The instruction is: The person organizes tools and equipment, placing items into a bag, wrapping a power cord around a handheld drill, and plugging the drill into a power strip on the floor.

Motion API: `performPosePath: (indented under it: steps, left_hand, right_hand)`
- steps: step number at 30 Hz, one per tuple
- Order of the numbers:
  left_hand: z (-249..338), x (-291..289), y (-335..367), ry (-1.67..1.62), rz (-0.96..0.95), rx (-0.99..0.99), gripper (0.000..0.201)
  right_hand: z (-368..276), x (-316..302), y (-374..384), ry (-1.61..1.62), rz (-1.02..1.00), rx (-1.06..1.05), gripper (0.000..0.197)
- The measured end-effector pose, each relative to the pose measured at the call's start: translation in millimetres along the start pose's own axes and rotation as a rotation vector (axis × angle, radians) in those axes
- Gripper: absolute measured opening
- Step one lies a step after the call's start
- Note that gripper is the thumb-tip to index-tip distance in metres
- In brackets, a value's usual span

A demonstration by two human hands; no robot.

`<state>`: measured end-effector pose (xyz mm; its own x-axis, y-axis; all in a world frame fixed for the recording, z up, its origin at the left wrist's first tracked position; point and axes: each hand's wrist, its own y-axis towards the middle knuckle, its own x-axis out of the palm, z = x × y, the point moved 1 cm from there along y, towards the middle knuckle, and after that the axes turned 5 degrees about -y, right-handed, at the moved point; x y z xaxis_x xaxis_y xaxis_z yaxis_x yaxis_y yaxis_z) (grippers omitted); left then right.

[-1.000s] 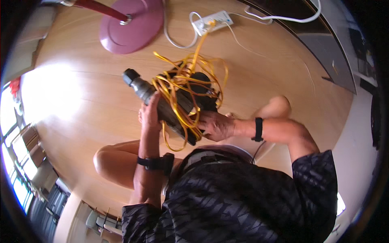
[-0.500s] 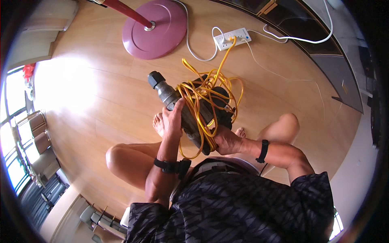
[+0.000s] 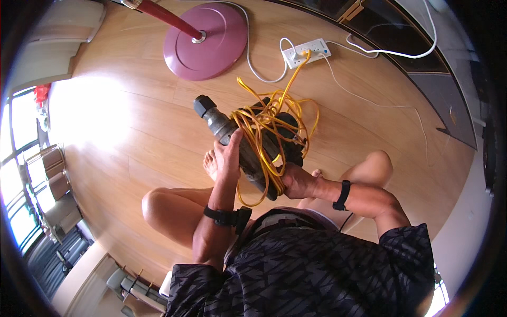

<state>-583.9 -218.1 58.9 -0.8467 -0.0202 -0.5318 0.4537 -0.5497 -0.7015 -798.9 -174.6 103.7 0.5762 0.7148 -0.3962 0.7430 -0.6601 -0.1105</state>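
A dark hammer drill [image 3: 217, 123] is held up in front of me, its black-tipped chuck end pointing to the far left. Loops of yellow cord [image 3: 257, 127] are wound around its body, and one length runs out to the power strip [image 3: 322, 47]. My left hand [image 3: 228, 157] grips the drill just behind the chuck, thumb along its side. My right hand [image 3: 299, 182] is closed around the rear end, by the cord loops. The right fingers are mostly hidden behind the drill and cord.
A round maroon base [image 3: 224, 50] with a red pole stands on the wooden floor at the far left of the strip. White cables [image 3: 264, 79] trail from the strip. A dark glass-fronted cabinet [image 3: 417, 53] is at the far right; chairs [image 3: 53, 164] line the left side.
The view has shifted slightly, moving the floor and the power strip a little right in the picture. Both hands keep the same hold on the drill.
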Motion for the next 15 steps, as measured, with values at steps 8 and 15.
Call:
performPosePath:
  steps: [8, 15]
  left_hand:
    - [2, -1, -3, 0.051, 0.04, -0.012, 0.081]
    - [3, 2, 5, -0.049, -0.045, -0.002, 0.071]
  right_hand:
    - [10, 3, -7, -0.029, -0.093, 0.036, 0.033]
    - [2, -7, 0, -0.125, 0.018, -0.061, 0.035]
